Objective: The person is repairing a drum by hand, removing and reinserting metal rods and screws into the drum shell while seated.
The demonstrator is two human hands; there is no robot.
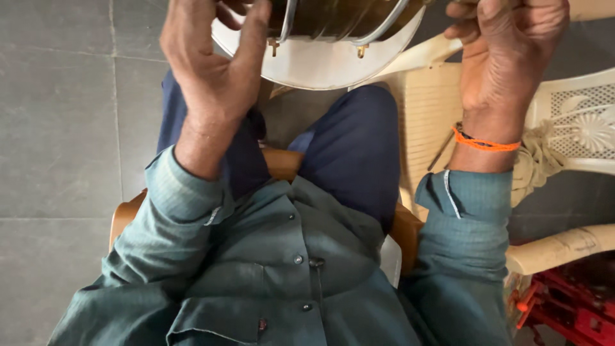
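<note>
Metal lamp housing (327, 45), round with a white rim, glass middle and brass clips, is gripped by left hand (211, 64) and right hand (506, 51), fingers curled.

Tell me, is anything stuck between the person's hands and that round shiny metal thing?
Nothing visible. The left hand rests right on the round white-rimmed metal fixture, and the right hand sits at its other side; contact there is cut off.
</note>
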